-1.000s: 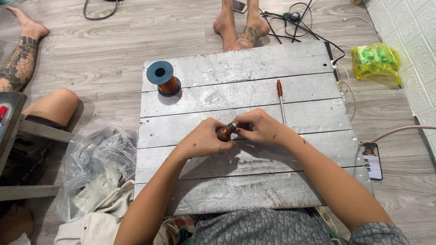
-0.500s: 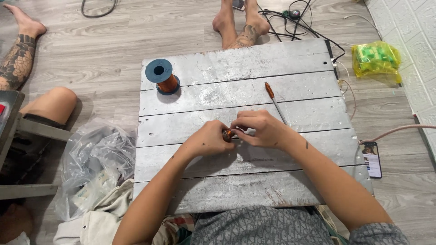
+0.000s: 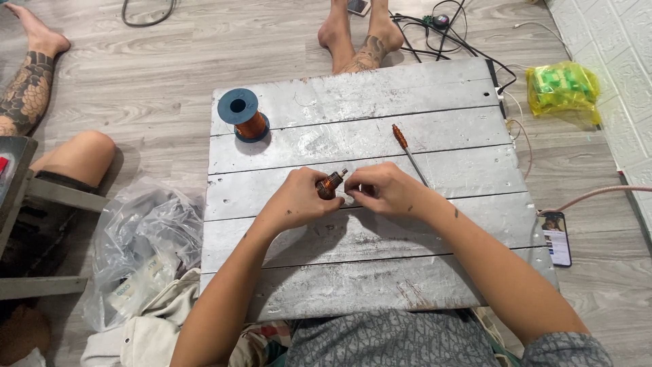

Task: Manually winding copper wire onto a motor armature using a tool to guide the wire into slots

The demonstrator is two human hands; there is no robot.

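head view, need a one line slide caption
Both hands, left and right, hold a small copper coil over a grey board, spool and screwdriver behind.

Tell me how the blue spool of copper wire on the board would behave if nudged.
The spool stands upright on its wide blue flange on the flat wooden board, so it would probably slide rather than tip. It looks thickly wound, so likely heavy for its size. Knocked onto its side, the round flanges could let it roll.
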